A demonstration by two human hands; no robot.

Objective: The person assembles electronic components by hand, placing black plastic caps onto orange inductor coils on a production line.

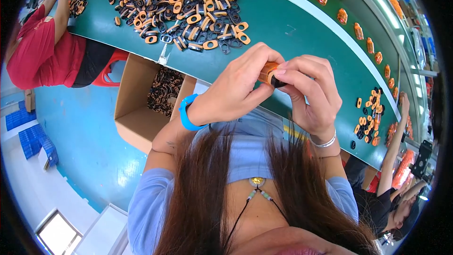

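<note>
In front of my chest, over the near edge of the green table (302, 42), both hands meet on one small part. My left hand (238, 83) is closed around a translucent orange housing (267, 72), which it covers in part. My right hand (314, 87) pinches a dark piece (277, 83) at the housing's near end. Whether that piece is fully seated, I cannot tell. Beyond my left hand spreads a large heap of black and orange oval parts (188, 12).
Orange housings (342, 16) stand in a row on a green strip past the white rail (325, 14). More loose parts (370, 118) lie at the right. Below the table edge stands an open cardboard box (137, 125) of black parts. Co-workers sit at left (42, 47) and right (387, 203).
</note>
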